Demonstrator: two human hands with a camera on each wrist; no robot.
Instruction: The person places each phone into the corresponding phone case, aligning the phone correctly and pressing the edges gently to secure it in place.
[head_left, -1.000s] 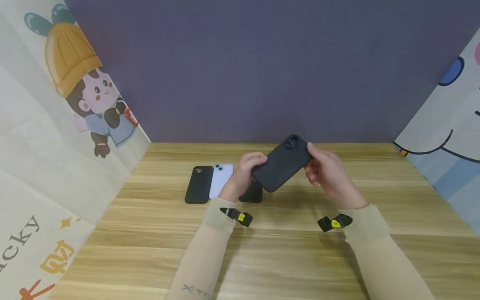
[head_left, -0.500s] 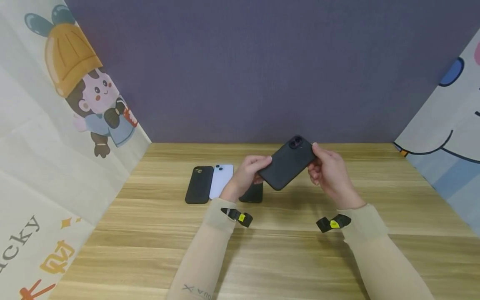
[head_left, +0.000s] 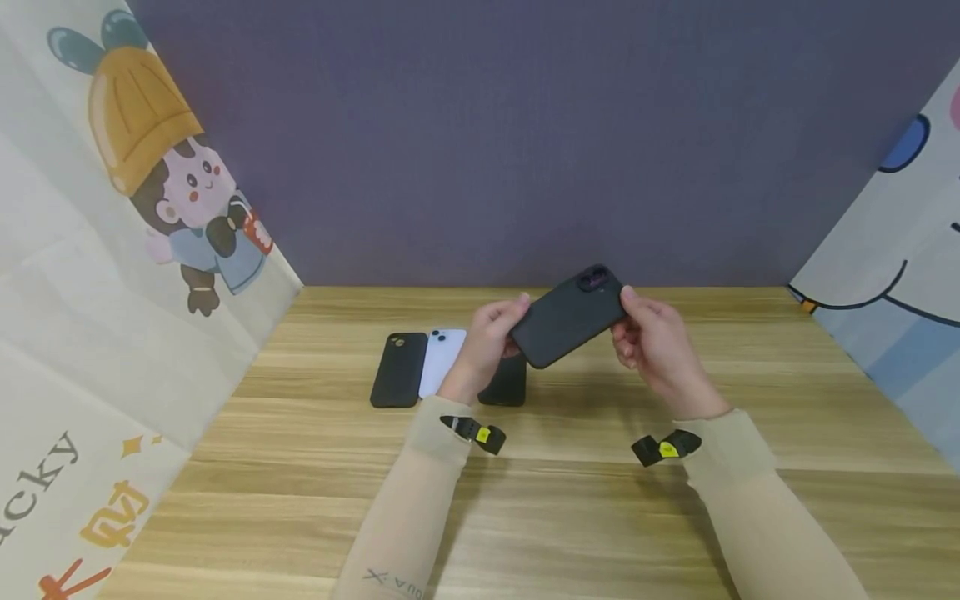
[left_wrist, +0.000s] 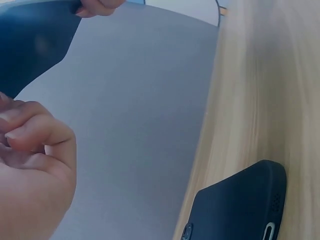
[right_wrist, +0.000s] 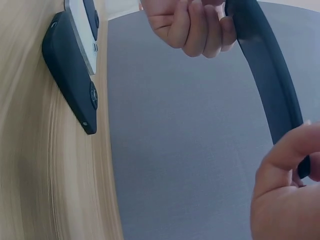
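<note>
Left hand pinches the near-left end of a black case; right hand pinches its far-right end. Each grip narrow on it. Case tilted, raised above the counter. Below, at left: dark phone, partly hidden by left hand; white phone; leftmost, second case. Grey-purple wall at far edge.

The wooden table bears, left to right, a black case, pale phone and second case.
</note>
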